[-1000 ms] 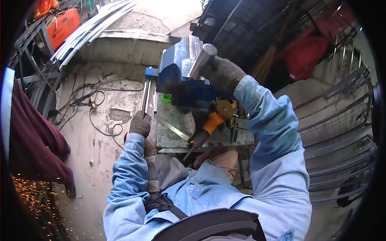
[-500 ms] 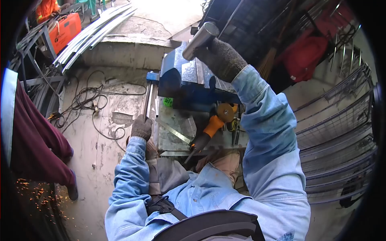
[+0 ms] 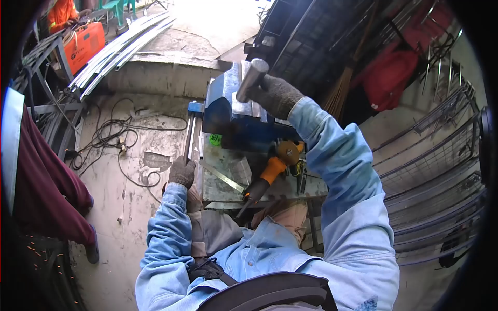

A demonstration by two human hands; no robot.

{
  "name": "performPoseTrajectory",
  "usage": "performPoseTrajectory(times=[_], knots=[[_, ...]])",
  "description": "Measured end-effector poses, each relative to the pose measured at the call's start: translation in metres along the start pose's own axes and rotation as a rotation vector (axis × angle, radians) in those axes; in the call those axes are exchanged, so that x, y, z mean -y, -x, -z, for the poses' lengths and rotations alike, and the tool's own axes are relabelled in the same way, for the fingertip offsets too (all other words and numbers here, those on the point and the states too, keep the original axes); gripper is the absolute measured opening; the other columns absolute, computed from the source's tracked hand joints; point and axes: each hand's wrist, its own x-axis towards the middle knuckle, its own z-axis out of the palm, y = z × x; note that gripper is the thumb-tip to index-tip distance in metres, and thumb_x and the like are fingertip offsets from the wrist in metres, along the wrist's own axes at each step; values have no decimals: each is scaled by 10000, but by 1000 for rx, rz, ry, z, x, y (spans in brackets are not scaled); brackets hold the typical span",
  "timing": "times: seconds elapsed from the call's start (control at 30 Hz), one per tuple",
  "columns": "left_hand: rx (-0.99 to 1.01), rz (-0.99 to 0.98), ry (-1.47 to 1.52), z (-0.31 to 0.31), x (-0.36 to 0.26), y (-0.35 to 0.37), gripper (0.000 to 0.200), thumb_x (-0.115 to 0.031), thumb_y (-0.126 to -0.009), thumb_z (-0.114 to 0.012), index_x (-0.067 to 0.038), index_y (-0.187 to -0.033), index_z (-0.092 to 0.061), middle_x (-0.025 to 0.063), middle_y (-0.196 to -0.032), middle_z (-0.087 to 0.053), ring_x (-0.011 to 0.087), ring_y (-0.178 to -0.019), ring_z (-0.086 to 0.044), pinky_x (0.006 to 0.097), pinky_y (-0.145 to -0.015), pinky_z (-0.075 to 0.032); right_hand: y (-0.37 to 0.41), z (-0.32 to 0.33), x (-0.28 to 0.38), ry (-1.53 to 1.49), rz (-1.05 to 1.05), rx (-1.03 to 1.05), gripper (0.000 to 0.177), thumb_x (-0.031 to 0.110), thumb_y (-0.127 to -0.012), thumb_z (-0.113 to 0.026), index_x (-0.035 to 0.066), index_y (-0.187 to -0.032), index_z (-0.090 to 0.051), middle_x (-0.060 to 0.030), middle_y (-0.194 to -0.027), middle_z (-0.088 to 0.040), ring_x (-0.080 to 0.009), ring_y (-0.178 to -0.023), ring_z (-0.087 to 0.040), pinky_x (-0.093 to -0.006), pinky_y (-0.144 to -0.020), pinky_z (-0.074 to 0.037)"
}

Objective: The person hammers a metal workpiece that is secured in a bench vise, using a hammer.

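My right hand, in a dark knit glove, is closed around a hammer whose thick cylindrical steel head overlaps the top of a blue bench vise. The glove covers the handle. Lower left, my gloved left hand is wrapped round the near end of a long metal bar. The bar runs away from me to a blue end piece beside the vise. An orange and black angle grinder with a brown disc lies on the metal bench, near a flat metal strip.
Black cables coil over the floor to the left. A person in maroon trousers stands there, with sparks low behind. Farther off are an orange machine and long pale metal strips. Metal grilles stand at right.
My right hand has brought the hammer down and slightly left, closer over the vise. My left hand keeps its hold on the bar, slightly lower. Fewer sparks show at lower left.
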Motion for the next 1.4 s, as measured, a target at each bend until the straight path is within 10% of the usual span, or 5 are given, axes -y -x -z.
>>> performPoseTrajectory(times=[0.7, 1.03, 1.1, 1.27, 1.4], knots=[[56, 91, -40, 7, -12, 3, 347, -332, -865, -585, -4, -973, -622, 290, -961, -653, 463, -943, -627, 517, -836, -493, -33, 21, -24, -269, -148, -86, 399, 345, -943, -580, 70, -1231, -610, -181, -1018, -685, -272, -954, -656, -362, -856, -499], [0, 16, 9, -4, 6, -4, 299, -294, -831, -620, -3, -886, -659, 245, -806, -658, 385, -809, -664, 464, -729, -511, -31, 7, -28, -372, -206, -77, 429, 359, -919, -575, 113, -1268, -605, -195, -1186, -659, -346, -1154, -605, -419, -996, -448], [-2, -39, 2, -4, 8, -7, 301, -288, -821, -622, 5, -874, -660, 240, -800, -657, 393, -799, -657, 469, -728, -508, -24, -1, -26, 75, -30, -35, 410, 297, -932, -582, 53, -1262, -589, -207, -1130, -676, -333, -1044, -654, -399, -914, -490], [-39, -20, 14, -2, -1, -1, 300, -287, -824, -607, 7, -845, -662, 245, -813, -653, 406, -793, -643, 477, -739, -502, -20, 9, -33, -317, -69, -152, 461, 367, -910, -586, 55, -1249, -601, -220, -1206, -640, -387, -1149, -589, -425, -1000, -435], [8, -43, 5, -1, 3, -4, 307, -294, -828, -608, 7, -848, -663, 245, -813, -654, 399, -798, -646, 465, -738, -503, -7, -1, -28, 36, 9, 6, 397, 313, -944, -572, 25, -1215, -603, -213, -1149, -662, -340, -1074, -636, -400, -943, -476]])
